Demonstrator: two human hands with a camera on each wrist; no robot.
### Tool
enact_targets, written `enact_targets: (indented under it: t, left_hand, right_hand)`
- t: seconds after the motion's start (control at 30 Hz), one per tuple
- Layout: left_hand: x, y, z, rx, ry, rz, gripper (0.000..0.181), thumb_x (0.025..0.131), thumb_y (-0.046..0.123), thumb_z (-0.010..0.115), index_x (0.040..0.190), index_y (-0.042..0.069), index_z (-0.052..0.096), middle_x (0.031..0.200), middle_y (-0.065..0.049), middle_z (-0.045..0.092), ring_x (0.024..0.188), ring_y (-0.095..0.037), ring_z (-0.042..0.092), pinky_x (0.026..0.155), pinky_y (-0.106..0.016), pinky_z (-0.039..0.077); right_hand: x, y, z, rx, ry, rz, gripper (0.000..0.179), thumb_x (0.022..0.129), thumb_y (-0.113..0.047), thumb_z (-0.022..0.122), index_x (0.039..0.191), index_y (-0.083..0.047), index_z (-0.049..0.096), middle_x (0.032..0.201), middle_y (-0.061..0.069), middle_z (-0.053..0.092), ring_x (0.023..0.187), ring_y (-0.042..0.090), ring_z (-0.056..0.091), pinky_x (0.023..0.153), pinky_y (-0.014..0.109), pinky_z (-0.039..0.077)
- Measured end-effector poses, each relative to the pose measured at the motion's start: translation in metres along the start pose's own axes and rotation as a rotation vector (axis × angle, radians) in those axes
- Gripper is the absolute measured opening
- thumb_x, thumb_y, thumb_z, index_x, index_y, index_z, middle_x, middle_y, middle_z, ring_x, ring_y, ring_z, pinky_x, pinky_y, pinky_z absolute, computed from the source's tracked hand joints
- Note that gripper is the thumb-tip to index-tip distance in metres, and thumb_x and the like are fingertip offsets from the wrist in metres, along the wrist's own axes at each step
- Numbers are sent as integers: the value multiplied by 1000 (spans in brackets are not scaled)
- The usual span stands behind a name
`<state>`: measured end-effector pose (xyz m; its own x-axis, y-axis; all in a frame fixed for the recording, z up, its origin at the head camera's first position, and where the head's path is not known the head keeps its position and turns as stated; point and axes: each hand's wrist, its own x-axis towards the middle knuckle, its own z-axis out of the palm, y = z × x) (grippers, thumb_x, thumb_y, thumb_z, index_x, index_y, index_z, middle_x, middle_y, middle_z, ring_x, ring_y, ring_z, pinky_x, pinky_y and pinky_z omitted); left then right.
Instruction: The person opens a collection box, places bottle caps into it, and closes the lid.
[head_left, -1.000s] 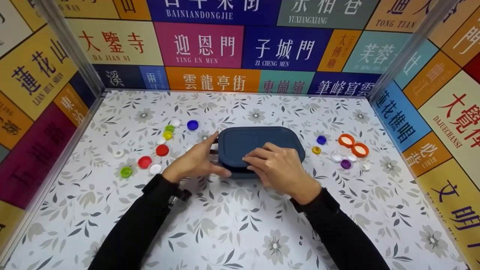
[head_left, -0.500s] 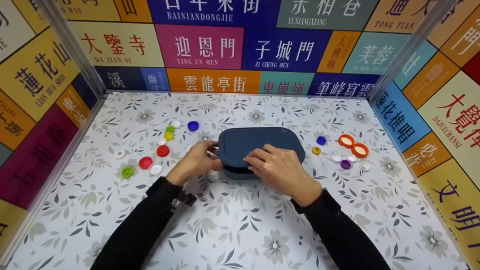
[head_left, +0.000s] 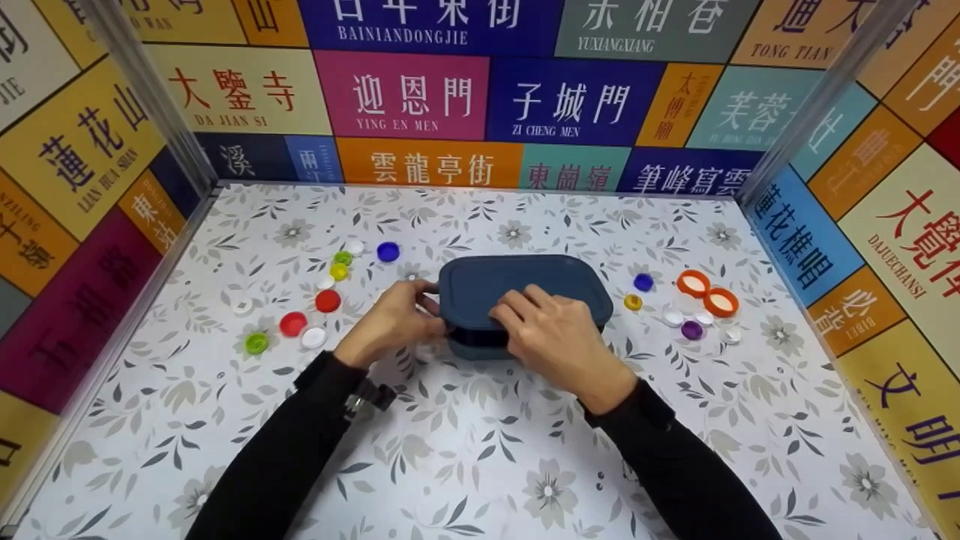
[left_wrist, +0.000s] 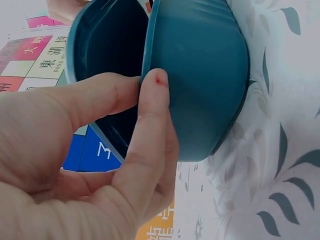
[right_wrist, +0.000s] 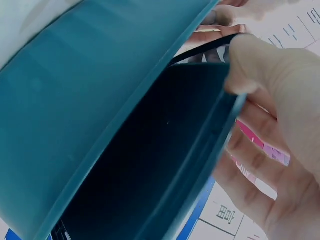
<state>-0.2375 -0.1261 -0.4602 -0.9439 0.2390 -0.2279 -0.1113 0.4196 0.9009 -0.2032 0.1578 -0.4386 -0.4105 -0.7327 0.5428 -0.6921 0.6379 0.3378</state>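
Observation:
A dark blue-green box (head_left: 480, 352) sits mid-table, its matching lid (head_left: 517, 277) tilted up along the near side, so a dark gap shows between them. My right hand (head_left: 559, 334) grips the lid's near edge; in the right wrist view the thumb is under the rim and the other fingers lie over the top. At the box's left end, my left hand (head_left: 394, 322) pinches the rim of the box wall (left_wrist: 200, 75) between thumb and forefinger, as the left wrist view shows. The inside is dark; its contents cannot be made out.
Left of the box lie loose bottle caps, among them red (head_left: 293, 324), green (head_left: 256, 343) and blue (head_left: 388, 251) ones. More lie to the right, including a purple cap (head_left: 691, 330) and a joined orange pair (head_left: 706, 292). Printed panels (head_left: 420, 94) wall the table.
The lid's near edge has risen with my right hand, widening the gap. My left hand has drawn its spread fingers in from the box's side to pinch its rim.

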Motion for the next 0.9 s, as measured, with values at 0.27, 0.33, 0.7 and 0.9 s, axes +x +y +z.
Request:
enact_targets:
  t: [0.27, 0.33, 0.7, 0.9]
  left_hand:
    - [-4, -2, 0, -45, -17, -12, 77, 95, 5, 87, 165, -4, 57, 118, -15, 78, 86, -16, 78, 77, -25, 70]
    - [-4, -2, -1, -55, -21, -21, 78, 96, 6, 89, 166, -2, 56, 120, -15, 76, 87, -17, 79, 79, -29, 72]
    - [-4, -3, -2, -124, -18, -20, 91, 98, 4, 91, 175, 6, 44, 122, -17, 69, 83, -21, 82, 83, -41, 75]
    - [-5, -2, -4, -118, -11, -28, 90, 97, 1, 91, 175, 9, 45, 120, -15, 69, 81, -23, 81, 87, -48, 76]
  right_hand:
    - [-2, 0, -2, 8, 53, 34, 17, 104, -7, 80, 116, -16, 87, 109, -1, 85, 90, 21, 77, 69, 33, 72]
    - [-2, 1, -3, 11, 76, 39, 17, 106, -7, 78, 117, -16, 88, 109, -1, 86, 90, 20, 79, 68, 33, 72]
    - [-7, 30, -14, 115, 199, 149, 27, 99, 2, 80, 120, -12, 88, 112, 3, 87, 95, 27, 81, 66, 38, 72]
    - [-13, 51, -15, 230, 299, 265, 26, 97, 5, 84, 121, -6, 86, 111, 11, 86, 99, 34, 83, 78, 47, 74]
